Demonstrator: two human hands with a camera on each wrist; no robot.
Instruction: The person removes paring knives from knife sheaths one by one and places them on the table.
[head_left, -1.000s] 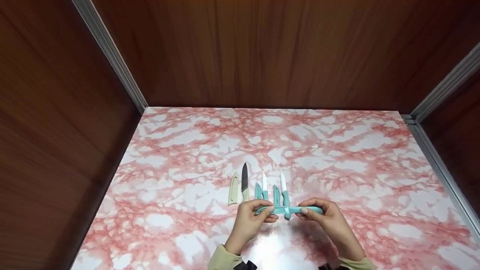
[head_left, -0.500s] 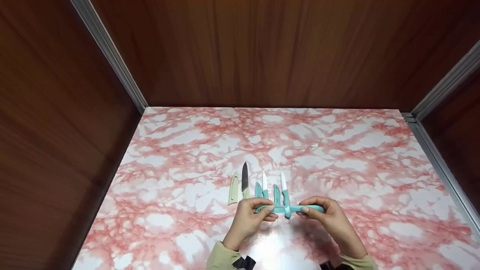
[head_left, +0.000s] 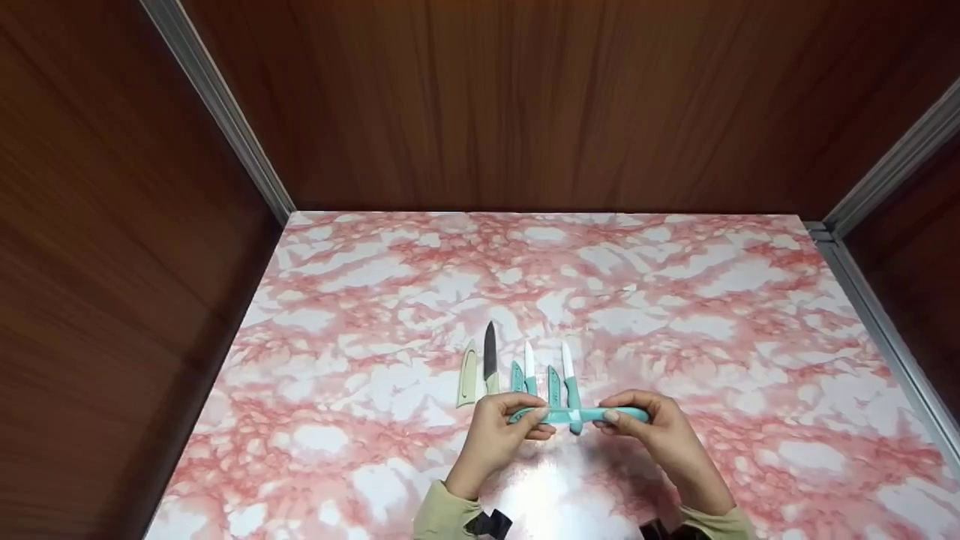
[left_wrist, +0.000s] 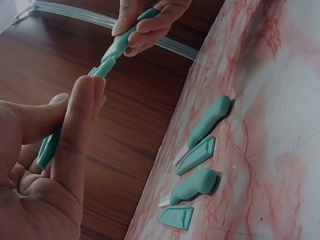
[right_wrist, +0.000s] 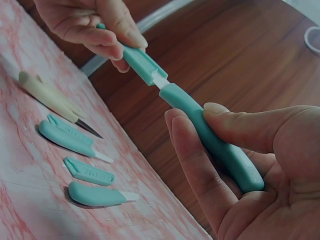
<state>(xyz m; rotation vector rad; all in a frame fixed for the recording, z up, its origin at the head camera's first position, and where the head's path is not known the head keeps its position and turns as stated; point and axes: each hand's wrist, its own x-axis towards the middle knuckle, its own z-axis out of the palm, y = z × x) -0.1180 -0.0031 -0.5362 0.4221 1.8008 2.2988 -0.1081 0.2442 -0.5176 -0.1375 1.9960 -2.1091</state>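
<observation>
My left hand (head_left: pixel 501 427) pinches a teal knife sheath (right_wrist: pixel 142 65) between thumb and fingers. In my right hand (head_left: pixel 651 427) is the teal handle of a paring knife (right_wrist: pixel 210 132), gripped with the thumb along it. Knife and sheath line up end to end above the table, and the blade is mostly inside the sheath. A short white stretch of blade shows between them in the right wrist view. Beyond the hands lie two more teal paring knives (head_left: pixel 571 386) with bare white blades, each with a teal sheath (head_left: pixel 554 386) at its left.
At the left of the row lies a larger knife (head_left: pixel 490 360) with a dark blade and pale green handle. Its pale green sheath (head_left: pixel 467 379) is beside it. The table (head_left: pixel 360 322) has a red and white marbled top, with brown wood-grain panels (head_left: pixel 480 105) around it.
Both hands keep their hold on the knife and sheath, with hardly any movement. The head view has shifted very slightly.
</observation>
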